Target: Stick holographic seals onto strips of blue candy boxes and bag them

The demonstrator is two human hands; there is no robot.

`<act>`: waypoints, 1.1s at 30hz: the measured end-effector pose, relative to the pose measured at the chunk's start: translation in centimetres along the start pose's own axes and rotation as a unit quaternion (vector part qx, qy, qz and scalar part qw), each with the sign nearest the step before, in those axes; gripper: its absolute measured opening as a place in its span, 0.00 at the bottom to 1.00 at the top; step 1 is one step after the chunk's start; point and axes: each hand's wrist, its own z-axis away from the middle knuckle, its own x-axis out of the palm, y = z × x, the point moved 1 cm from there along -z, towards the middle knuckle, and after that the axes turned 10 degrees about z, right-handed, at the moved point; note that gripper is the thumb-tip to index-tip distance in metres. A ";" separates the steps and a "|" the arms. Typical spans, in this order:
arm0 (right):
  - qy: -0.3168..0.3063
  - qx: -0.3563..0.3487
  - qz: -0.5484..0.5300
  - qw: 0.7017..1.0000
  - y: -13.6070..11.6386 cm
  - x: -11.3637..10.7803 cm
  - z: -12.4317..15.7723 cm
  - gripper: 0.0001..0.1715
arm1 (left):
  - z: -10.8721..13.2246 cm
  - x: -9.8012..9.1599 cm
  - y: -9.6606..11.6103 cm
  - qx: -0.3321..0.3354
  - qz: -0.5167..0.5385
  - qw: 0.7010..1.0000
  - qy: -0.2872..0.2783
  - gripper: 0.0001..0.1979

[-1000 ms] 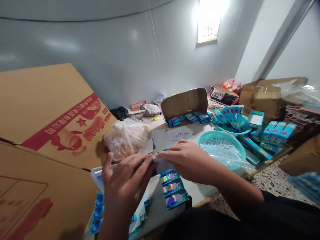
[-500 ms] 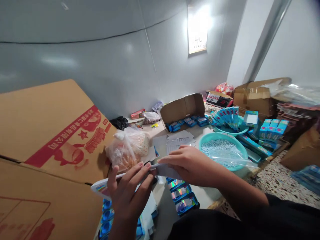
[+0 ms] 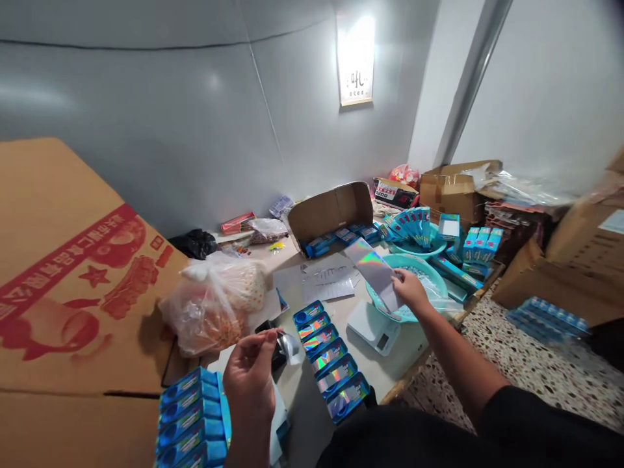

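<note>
My right hand (image 3: 410, 290) grips a shiny, rainbow-reflecting sheet (image 3: 371, 268) by its lower right side, above a teal bowl (image 3: 441, 286). My left hand (image 3: 251, 367) is closed in a pinch, palm partly turned up; what its fingertips hold, if anything, is too small to tell. Just right of it are a black object (image 3: 277, 359) and a curl of clear film (image 3: 292, 350). A row of open blue boxes (image 3: 327, 351) with shiny fronts lies between my hands. More blue boxes (image 3: 192, 416) stand beside my left wrist.
A white digital scale (image 3: 373, 327) sits before the bowl. Left are a large cardboard carton (image 3: 58, 260) and a tied plastic bag (image 3: 214, 299). Printed papers (image 3: 329, 278) lie mid-table. Behind are an open cardboard box (image 3: 336, 208) and another teal basin (image 3: 429, 250) with blue packets.
My hands have moved apart. The right one has carried the shiny sheet right, over the bowl; the left has closed into a pinch. The view has turned right, and the scale now shows.
</note>
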 end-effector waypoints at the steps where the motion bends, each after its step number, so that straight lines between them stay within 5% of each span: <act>1: 0.028 0.022 0.019 0.999 1.1 0.6 0.4 0.15 | -0.4 0.0 -0.5 -0.030 0.006 0.999 0.027 0.22; 3: 0.079 0.042 0.046 0.995 1.8 1.5 1.4 0.21 | -1.0 0.0 -1.2 -0.064 0.011 0.996 0.066 0.24; 6: 0.078 -0.084 0.004 0.993 -1.4 2.4 2.9 0.23 | -1.6 0.4 -1.8 -0.076 -0.002 0.994 0.077 0.25; 10: -0.092 -0.311 -0.082 0.942 -9.5 4.1 5.0 0.24 | -2.1 1.1 -2.9 -0.066 -0.010 0.995 0.077 0.24; 12: -0.178 -0.359 -0.100 0.911 -12.9 5.5 6.0 0.32 | -2.3 1.3 -3.4 -0.064 -0.012 0.995 0.080 0.24; 14: -0.230 -0.336 -0.110 0.907 -14.9 7.4 6.7 0.31 | -2.5 1.4 -3.8 -0.069 -0.010 0.994 0.079 0.24; 19: -0.259 -0.223 -0.113 0.933 -15.2 11.7 7.1 0.07 | -2.7 1.1 -4.5 -0.090 0.010 0.992 0.086 0.22; 29: -0.273 -0.247 -0.072 0.927 -15.4 10.6 7.3 0.21 | -3.1 0.1 -4.9 -0.093 0.052 0.991 0.082 0.19; 33: -0.341 -0.201 -0.210 0.894 -15.5 10.8 7.5 0.20 | -3.0 0.5 -4.5 -0.057 0.063 0.994 0.064 0.20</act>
